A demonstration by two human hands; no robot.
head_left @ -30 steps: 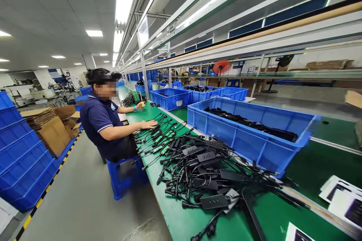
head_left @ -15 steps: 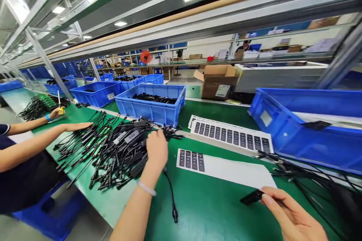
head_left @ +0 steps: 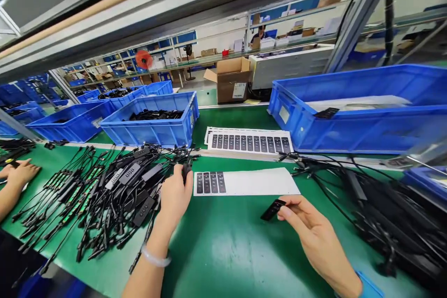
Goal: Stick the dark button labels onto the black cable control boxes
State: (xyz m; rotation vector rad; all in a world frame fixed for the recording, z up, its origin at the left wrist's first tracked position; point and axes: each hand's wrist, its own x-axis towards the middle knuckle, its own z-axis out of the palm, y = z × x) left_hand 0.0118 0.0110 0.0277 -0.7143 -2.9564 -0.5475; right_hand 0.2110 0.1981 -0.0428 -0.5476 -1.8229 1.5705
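Observation:
My left hand, at the right edge of a heap of black corded controllers, is closed around a black corded controller, mostly hidden by my fingers. Between thumb and fingers, my right hand pinches a small black label above the green table. Just beyond that label lies a white backing sheet with several black labels at its left end. Farther back, a fuller label sheet rests on the table.
A blue bin of black parts stands behind the heap. At right is a larger blue bin with white sheets, and in front of it a pile of black cabled units. A co-worker's hands are at far left.
The view has swung right, so the bins and sheets appear farther left. My left hand now shows the black controller at its fingertips; my right hand still pinches the label.

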